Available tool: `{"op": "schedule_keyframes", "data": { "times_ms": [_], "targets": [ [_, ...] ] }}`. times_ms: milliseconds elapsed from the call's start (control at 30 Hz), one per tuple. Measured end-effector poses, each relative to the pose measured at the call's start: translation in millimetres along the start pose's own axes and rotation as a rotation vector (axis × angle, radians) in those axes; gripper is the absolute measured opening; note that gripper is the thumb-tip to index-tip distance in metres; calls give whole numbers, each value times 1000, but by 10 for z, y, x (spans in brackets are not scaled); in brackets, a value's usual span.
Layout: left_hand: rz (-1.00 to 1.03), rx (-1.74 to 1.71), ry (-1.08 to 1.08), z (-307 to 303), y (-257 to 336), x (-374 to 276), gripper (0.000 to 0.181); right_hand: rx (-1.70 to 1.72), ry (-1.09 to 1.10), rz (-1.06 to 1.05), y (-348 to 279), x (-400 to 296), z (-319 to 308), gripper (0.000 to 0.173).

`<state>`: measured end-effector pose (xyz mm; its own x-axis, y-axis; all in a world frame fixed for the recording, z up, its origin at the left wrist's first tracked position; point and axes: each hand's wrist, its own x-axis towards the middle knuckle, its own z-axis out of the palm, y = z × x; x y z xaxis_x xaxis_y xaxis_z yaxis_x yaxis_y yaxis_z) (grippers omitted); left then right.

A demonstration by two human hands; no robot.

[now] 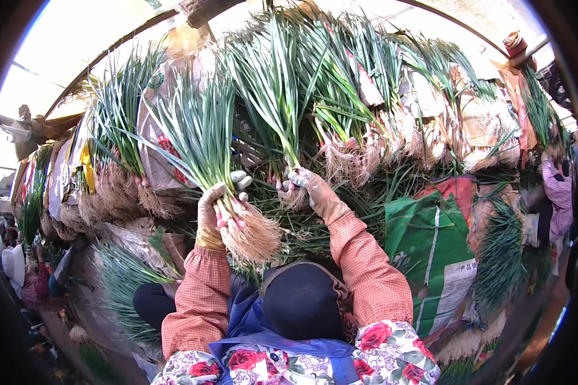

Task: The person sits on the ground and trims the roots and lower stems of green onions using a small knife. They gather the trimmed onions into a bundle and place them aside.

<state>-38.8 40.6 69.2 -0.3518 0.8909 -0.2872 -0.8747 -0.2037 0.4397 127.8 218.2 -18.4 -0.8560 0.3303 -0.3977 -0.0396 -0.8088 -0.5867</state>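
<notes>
My left hand (pixel 209 211), in a pale work glove, is closed around the lower stems of a bunch of green onions (pixel 203 127). Its pinkish bulbs and long tan roots hang towards me, while the green leaves fan out away from me. My right hand (pixel 321 191), gloved too, has its fingers round the stem base of some more green onions (pixel 282 103). Their leaves rise against the heap, and their roots lie just below my fingers. Loose green leaves (pixel 313 236) lie beneath and between both hands.
Rooted onion bunches (pixel 356 159) line a raised heap in front of me. A green woven sack (pixel 426 260) stands at right; cut-looking leaves (pixel 125 284) spread at left. A person in a checked top (pixel 557 197) is at far right, another person (pixel 33 284) at far left.
</notes>
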Motion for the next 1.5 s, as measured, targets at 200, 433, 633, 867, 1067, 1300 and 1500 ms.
{"op": "schedule_keyframes", "data": {
  "times_ms": [200, 433, 633, 867, 1067, 1300, 1500],
  "targets": [
    [-79, 169, 83, -97, -322, -84, 42, -1553, 305, -535, 240, -204, 354, 34],
    [-122, 43, 202, -124, -250, -81, 38, -698, -76, -93, 125, -246, 44, 97],
    [-184, 97, 143, -391, -288, -218, 36, -803, 236, -102, 207, 505, 661, 89],
    [-186, 17, 119, -300, -304, -271, 28, 75, 65, -95, 427, 289, 518, 34],
    [-174, 79, 253, -435, -461, -201, 22, -851, 287, -357, 267, 72, 689, 20],
    [1, 286, 277, -316, -724, -63, 13, -2110, 170, -101, 145, 684, 739, 27],
    [-89, 215, 230, -341, -764, -58, 26, -1752, 362, 154, 6, 811, 732, 34]
  ]
}}
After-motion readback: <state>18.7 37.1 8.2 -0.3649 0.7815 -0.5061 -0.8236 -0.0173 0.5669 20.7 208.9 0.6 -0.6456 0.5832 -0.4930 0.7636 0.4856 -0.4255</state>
